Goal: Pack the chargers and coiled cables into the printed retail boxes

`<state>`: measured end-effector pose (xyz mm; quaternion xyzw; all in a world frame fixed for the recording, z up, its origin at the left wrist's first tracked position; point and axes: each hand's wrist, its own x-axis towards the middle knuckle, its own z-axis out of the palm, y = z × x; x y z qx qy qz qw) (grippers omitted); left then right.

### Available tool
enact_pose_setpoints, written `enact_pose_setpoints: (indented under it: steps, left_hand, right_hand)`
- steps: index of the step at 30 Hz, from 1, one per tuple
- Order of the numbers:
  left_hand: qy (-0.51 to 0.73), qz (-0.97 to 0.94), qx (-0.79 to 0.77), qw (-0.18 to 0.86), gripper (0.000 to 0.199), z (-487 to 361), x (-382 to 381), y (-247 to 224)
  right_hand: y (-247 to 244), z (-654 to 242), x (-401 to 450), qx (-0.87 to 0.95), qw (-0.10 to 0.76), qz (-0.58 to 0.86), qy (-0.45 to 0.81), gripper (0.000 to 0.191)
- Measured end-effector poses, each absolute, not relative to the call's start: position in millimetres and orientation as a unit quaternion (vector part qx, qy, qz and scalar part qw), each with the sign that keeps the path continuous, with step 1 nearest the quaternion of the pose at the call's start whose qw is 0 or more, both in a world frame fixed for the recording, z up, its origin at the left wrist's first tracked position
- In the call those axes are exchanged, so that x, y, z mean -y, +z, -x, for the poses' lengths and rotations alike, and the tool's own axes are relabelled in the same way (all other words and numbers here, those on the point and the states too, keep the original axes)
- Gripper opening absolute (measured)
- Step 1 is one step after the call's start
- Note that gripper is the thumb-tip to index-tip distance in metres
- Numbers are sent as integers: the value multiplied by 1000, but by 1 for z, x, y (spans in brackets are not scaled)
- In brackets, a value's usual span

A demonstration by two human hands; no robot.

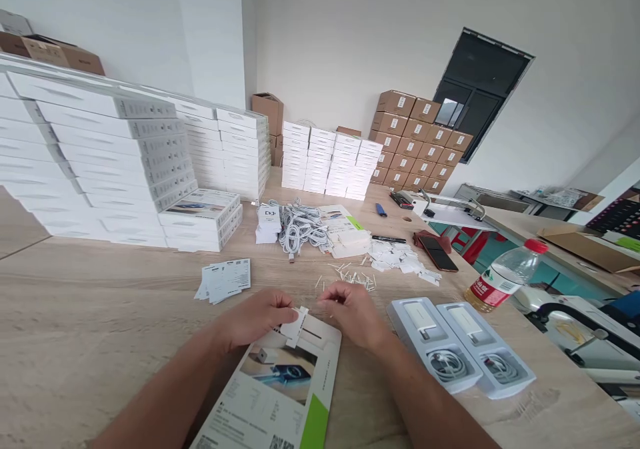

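Note:
My left hand (263,317) pinches a small white folded card (294,329) between thumb and fingers, over the top end of a flat printed package sleeve (280,382). The sleeve lies on the wooden table, with a phone picture and a green corner. Just beyond the sleeve's top right edge, my right hand (353,310) has thumb and index finger closed together; what they hold, if anything, is too small to make out. Small white sticks (355,279) lie scattered beyond the right hand. Printed cards (227,281) sit in a loose fan beyond the left hand.
Right of my arm are two open trays (430,309) with chargers and coiled cables, then a drink bottle (507,276). A heap of cables (303,226), white paper pieces (395,256) and a phone (437,252) lie farther back. White boxes (100,156) are stacked high at left.

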<state>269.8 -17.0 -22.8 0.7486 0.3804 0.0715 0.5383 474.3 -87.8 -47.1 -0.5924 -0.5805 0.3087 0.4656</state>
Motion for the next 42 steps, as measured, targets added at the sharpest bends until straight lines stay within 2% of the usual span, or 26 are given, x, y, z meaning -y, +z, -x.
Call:
enact_pose_setpoints:
  steps: [4, 8, 11, 19, 25, 29, 31, 33, 36, 42]
  left_hand:
    - [73, -740, -389, 543, 26, -269, 17, -23]
    - [82, -743, -385, 542, 25, -271, 18, -22]
    - [80, -748, -379, 539, 26, -271, 18, -22]
    - [88, -740, -395, 537, 26, -273, 18, -19]
    - [92, -707, -409, 569, 32, -270, 17, -21]
    - [109, -695, -424, 570, 33, -270, 17, -23]
    - [111, -688, -414, 586, 35, -270, 17, -25]
    - [113, -682, -397, 603, 36, -271, 17, -26]
    - [137, -674, -382, 617, 36, -272, 16, -27]
    - [194, -674, -385, 600, 39, -274, 17, -24]
  right_hand:
    - [-45, -485, 86, 564, 499, 597, 276, 5]
    - [-46, -475, 90, 642, 462, 551, 267, 17]
    - [-50, -464, 93, 679, 442, 533, 244, 9]
    - [-49, -468, 93, 704, 412, 543, 201, 12]
    - [-47, -499, 84, 595, 491, 619, 146, 14]
    - [-48, -510, 84, 592, 414, 689, 45, 10]
    - [-47, -507, 85, 599, 386, 702, 16, 14]
    - [-45, -498, 88, 607, 405, 683, 33, 15]
    - [-43, -477, 92, 629, 447, 623, 125, 12]
    - [-45, -453, 95, 613, 491, 579, 219, 6]
